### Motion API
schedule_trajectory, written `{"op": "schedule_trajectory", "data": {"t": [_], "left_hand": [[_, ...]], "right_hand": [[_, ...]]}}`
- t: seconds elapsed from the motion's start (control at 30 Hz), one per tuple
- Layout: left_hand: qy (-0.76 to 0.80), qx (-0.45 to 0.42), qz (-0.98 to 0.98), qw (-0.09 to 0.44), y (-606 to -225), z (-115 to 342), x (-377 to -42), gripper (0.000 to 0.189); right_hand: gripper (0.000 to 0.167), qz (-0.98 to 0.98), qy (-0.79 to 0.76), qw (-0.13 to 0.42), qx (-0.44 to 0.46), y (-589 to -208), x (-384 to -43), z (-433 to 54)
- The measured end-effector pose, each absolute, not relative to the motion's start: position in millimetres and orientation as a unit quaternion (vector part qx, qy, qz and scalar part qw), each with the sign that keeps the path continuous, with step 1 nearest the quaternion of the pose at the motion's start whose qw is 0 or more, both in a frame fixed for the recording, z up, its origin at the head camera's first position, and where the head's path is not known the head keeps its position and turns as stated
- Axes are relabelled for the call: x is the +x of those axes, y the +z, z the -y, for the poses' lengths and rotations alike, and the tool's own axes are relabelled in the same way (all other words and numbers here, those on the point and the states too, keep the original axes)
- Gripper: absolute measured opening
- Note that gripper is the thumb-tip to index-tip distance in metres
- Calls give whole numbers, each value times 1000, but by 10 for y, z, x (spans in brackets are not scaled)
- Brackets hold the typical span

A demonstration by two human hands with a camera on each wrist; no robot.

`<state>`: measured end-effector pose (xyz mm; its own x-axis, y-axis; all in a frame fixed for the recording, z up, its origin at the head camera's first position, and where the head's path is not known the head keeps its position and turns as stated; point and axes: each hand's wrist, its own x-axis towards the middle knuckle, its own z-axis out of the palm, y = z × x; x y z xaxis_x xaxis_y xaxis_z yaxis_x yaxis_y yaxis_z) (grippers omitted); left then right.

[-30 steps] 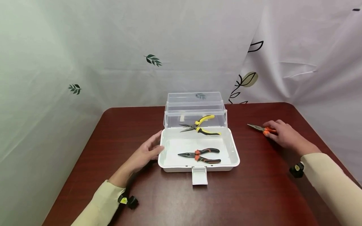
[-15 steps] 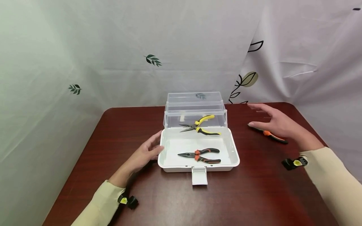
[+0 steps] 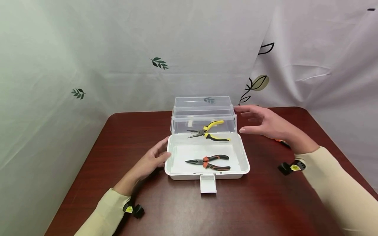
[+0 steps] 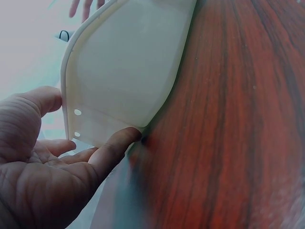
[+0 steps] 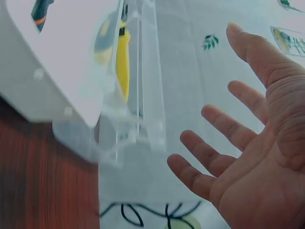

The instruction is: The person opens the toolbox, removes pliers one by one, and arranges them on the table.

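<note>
Since the earlier frame, the right hand (image 3: 270,124) has been carried leftward, off the orange pliers (image 3: 284,143), to near the lid (image 3: 192,113), right of centre; its fingers are spread and nothing is held; by the left hand (image 3: 153,159), left of centre, the box (image 3: 183,177) is gripped at its left end, as before. The black pliers (image 3: 206,160) are laid inside the box, just below centre; the yellow pliers (image 3: 203,132) are seen at centre, by the lid's lower edge, though what they are borne on cannot be told; the orange pliers are left on the table (image 3: 245,206), at right, partly hidden by the right hand. The work is judged part-done: two pliers are placed at the box, one lies outside it; the lid is raised and the latch (image 3: 208,184) is unfastened.
</note>
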<state>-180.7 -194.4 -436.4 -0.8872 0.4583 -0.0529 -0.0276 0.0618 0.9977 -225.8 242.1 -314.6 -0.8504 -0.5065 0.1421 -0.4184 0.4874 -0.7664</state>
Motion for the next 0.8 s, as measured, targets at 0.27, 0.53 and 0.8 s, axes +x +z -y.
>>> {"op": "schedule_trajectory", "data": {"t": [0.27, 0.53, 0.8], "left_hand": [[668, 153, -705, 183, -4363, 1950, -1799, 70], [668, 152, -705, 184, -4369, 1946, -1797, 71], [674, 153, -699, 182, -4376, 1949, -1796, 71]], "right_hand": [[65, -829, -449, 93, -321, -3274, -2410, -2089], [63, -834, -435, 141, -310, -3398, -2453, -1842], [62, -849, -399, 153, -310, -3433, -2479, -1721]]}}
